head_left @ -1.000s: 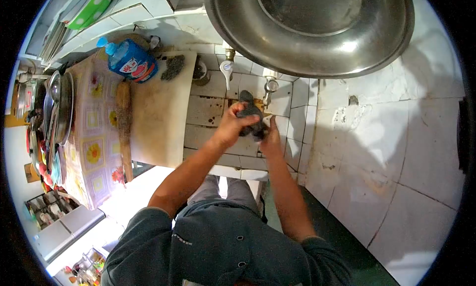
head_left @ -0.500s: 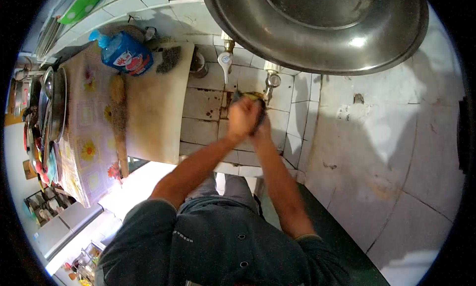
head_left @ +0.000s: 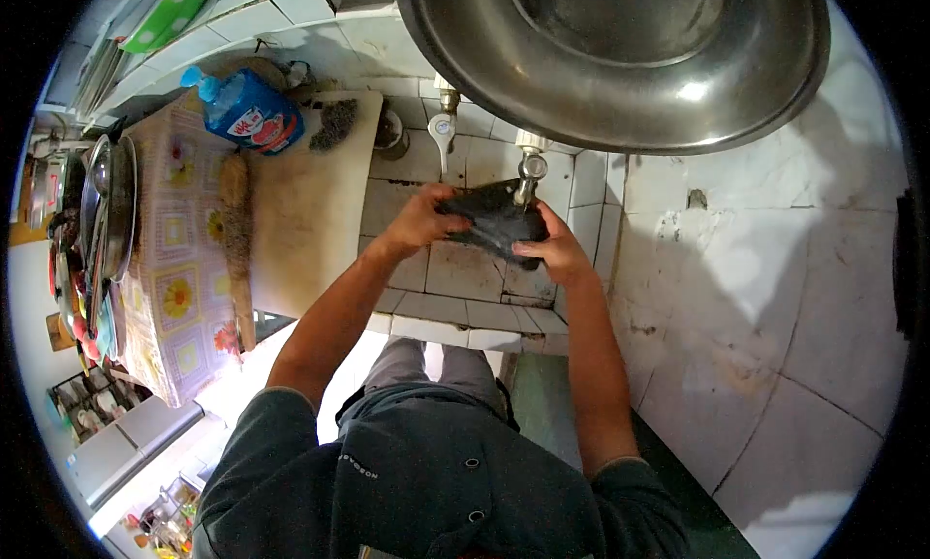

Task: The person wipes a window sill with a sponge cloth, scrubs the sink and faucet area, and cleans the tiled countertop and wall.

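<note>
A dark, wet-looking cloth (head_left: 494,218) is stretched between my two hands, just under the right tap (head_left: 532,167) over the tiled basin. My left hand (head_left: 423,218) grips its left end, fingers wrapped round the edge. On the right end, my right hand (head_left: 559,247) pinches the cloth between thumb and fingers. The left tap (head_left: 443,133), with a white lever, is above my left hand. Whether water runs from the right tap cannot be made out.
A large metal basin (head_left: 620,123) hangs at the top. At left, a cutting board (head_left: 310,210) bears a scouring pad (head_left: 334,123), near a blue bottle (head_left: 254,113) and a long-handled brush (head_left: 235,210). A cup (head_left: 390,138) stands by the board.
My hands have moved apart from being pressed together. The dark cloth, bunched up between them before, is now spread out under the right tap.
</note>
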Motion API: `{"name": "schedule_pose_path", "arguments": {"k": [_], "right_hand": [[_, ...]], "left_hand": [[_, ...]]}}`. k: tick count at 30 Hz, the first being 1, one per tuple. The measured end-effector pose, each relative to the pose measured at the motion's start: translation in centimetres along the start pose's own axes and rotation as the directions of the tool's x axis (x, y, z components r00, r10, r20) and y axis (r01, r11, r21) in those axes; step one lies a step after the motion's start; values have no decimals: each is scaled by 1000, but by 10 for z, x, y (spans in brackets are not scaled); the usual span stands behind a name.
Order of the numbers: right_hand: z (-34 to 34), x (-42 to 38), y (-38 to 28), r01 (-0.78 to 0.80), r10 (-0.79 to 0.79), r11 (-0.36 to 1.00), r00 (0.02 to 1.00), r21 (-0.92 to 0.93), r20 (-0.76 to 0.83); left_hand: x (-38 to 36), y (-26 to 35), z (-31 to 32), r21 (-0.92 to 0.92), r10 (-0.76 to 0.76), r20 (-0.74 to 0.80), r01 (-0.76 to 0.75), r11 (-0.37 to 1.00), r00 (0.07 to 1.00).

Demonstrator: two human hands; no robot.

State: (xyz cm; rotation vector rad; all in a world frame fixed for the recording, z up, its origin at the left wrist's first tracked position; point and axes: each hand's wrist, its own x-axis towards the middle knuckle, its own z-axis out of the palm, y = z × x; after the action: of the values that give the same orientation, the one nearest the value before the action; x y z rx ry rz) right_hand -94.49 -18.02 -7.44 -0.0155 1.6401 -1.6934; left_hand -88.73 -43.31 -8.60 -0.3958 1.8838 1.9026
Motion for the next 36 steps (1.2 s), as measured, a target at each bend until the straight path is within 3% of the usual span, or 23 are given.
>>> {"name": "schedule_pose_path", "arguments": {"k": [2, 4, 5, 9, 11, 12, 14, 15, 16, 18, 19, 20, 22, 23, 25, 26, 27, 28, 30, 31, 32, 34, 36], "right_hand": [[0, 10, 21, -87, 85, 996, 992, -20, -95], [1, 19, 59, -29, 61, 997, 838, 68, -542], [14, 16, 70, 108, 50, 960, 843, 260, -536], [62, 7, 66, -106, 335, 528, 938, 843, -92], [76, 18, 59, -49, -101, 254, 992, 966, 77], [72, 24, 59, -49, -99, 250, 992, 967, 75], [60, 36, 63, -168, -311, 307, 913, 937, 266], [51, 51, 87, -104, -93, 115, 989, 988, 115], [49, 61, 104, -107, -88, 119, 989, 987, 117], [59, 72, 127, -74, -479, 289, 852, 954, 212], [90, 50, 90, 186, 3, 582, 973, 792, -231], [108, 27, 35, 176, 195, 636, 906, 752, -377], [82, 35, 62, 106, 128, 688, 956, 718, -264], [58, 49, 74, -6, -125, 473, 989, 881, 74], [19, 87, 149, -422, -589, 295, 626, 857, 511], [34, 79, 127, -416, -592, 301, 624, 858, 510], [63, 54, 83, -116, -137, 513, 967, 851, 215], [82, 32, 63, 21, 237, 770, 919, 637, -316], [69, 53, 86, -43, 312, 773, 895, 633, -320], [42, 80, 133, -24, 46, 546, 999, 837, -1], [23, 94, 160, -125, -312, 286, 925, 950, 216], [32, 65, 110, -105, -306, 288, 932, 952, 195], [61, 25, 46, -125, 325, 812, 909, 570, -263]], "left_hand": [[-7, 16, 2, -266, 36, -126, -68, 961, 991], [-16, 38, 15, -640, -110, -195, -41, 767, 975], [-18, 38, 25, -733, -150, -137, 2, 680, 979], [-29, 5, 87, -907, -75, 20, 49, 418, 997], [-47, -6, 115, -512, -132, -191, 16, 859, 973], [-60, 3, 122, -511, -136, -189, 20, 859, 973], [-84, 18, 130, 262, 294, -166, -246, 933, 941], [-80, 11, 133, 463, 397, -166, -284, 839, 902], [-67, 3, 129, 459, 395, -171, -282, 843, 903], [-23, -3, 109, 608, 322, -338, -56, 792, 884], [-3, 13, 95, 473, 227, -504, 46, 880, 833], [8, 27, 84, 305, 97, -644, 139, 942, 759], [-1, 28, 89, 355, 126, -596, 120, 927, 793], [-14, 23, 114, 489, 281, -507, 3, 872, 815], [-21, 14, 122, 596, 400, -398, -99, 797, 826], [-3, 15, 103, 480, 302, -484, -39, 877, 821], [17, 13, 87, 339, 184, -560, 21, 941, 808], [25, 1, 79, 181, 38, -611, 93, 979, 791], [23, -14, 83, 142, 26, -561, 65, 988, 828], [-3, -2, 112, 322, 160, -509, 15, 947, 846], [-18, 5, 127, 486, 282, -432, -42, 873, 857], [4, 6, 103, 476, 366, -429, -138, 869, 826], [22, -22, 54, 225, 182, -467, -83, 971, 865]]}}
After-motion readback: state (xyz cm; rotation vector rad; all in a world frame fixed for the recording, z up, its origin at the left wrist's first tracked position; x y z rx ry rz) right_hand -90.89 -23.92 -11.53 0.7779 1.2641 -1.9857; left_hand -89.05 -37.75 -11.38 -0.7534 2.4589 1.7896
